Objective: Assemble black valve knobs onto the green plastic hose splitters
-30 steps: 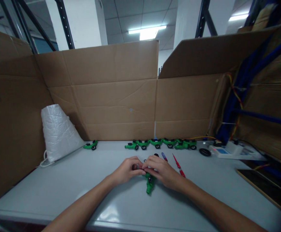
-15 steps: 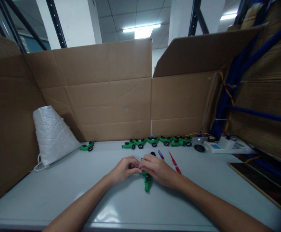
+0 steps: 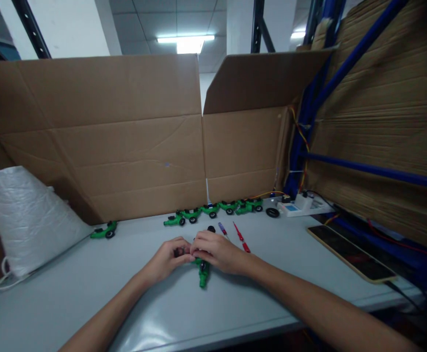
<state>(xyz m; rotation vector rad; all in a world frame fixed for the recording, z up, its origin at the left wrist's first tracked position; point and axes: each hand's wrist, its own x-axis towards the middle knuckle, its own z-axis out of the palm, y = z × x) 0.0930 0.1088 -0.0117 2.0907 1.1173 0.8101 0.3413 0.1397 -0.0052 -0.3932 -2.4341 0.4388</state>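
My left hand (image 3: 167, 259) and my right hand (image 3: 218, 252) meet over the middle of the table, both closed around a green toy car (image 3: 203, 277). One narrow green end of the car sticks out below my fingers, towards me. Inside the curl of my left hand a dark round part shows; whether it belongs to the car I cannot tell. My right fingers press down on the car from above and hide most of it. Just beyond them a black wheel (image 3: 211, 229) peeks out. A red screwdriver (image 3: 241, 238) and a blue-handled screwdriver (image 3: 222, 229) lie beside my right hand.
Several green toy cars (image 3: 209, 211) stand in a row along the cardboard wall (image 3: 143, 146). Another green car (image 3: 104, 231) sits near a white wrapped bundle (image 3: 33, 220). At right are a black ring (image 3: 272, 212), a power strip (image 3: 301, 208) and a phone (image 3: 350, 254).
The view has swung to the right, so the scene sits further left and more of the phone shows. Both hands stay closed on the toy car, in nearly the same pose.
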